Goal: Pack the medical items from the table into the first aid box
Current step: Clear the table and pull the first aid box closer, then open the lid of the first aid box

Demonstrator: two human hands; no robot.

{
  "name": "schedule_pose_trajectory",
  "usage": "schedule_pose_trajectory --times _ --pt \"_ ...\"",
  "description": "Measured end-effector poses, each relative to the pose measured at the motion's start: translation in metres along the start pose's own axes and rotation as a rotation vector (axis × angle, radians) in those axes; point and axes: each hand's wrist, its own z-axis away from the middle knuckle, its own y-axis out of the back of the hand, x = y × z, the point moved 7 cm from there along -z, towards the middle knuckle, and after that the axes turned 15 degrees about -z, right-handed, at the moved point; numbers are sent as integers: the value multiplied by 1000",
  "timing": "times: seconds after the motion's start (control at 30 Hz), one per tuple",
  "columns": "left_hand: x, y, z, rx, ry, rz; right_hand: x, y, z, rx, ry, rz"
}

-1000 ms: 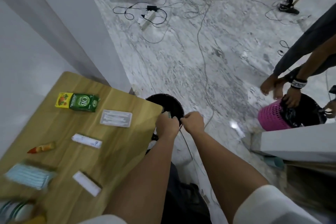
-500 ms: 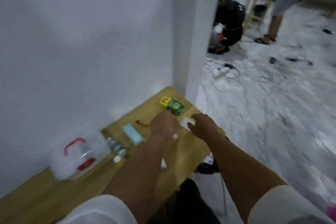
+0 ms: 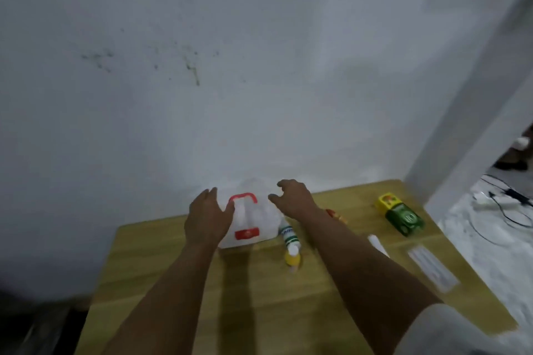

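Note:
A clear first aid box point(image 3: 253, 222) with a red handle and red latch stands on the wooden table point(image 3: 173, 268) against the wall, lid down. My left hand point(image 3: 207, 216) is open at the box's left side, thumb near the handle. My right hand point(image 3: 292, 196) is open with curled fingers just over the box's right top. Lying right of the box are a small bottle point(image 3: 290, 245) with a yellow cap, an orange tube point(image 3: 336, 216) partly behind my forearm, a green and yellow carton point(image 3: 399, 215), a white stick point(image 3: 377, 243) and a clear flat packet point(image 3: 432, 266).
The white wall rises directly behind the table. A white pillar point(image 3: 473, 124) stands at the table's far right corner. Cables and a power strip point(image 3: 501, 202) lie on the marble floor to the right.
My view swung left from the floor bin to the table and wall. Both hands moved from the table's right end over to the first aid box.

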Motion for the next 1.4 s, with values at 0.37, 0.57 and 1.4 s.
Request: schedule_pose_trajectory --times 0.37,0.57,1.4 --pt "-61 -91 -3 206 -34 267 11 -62 -12 59 188 26" --pt "-84 -72 48 173 -68 270 6 -78 48 72 271 90" --pt "-83 -104 185 101 -297 414 85 -101 200 251 748 177"
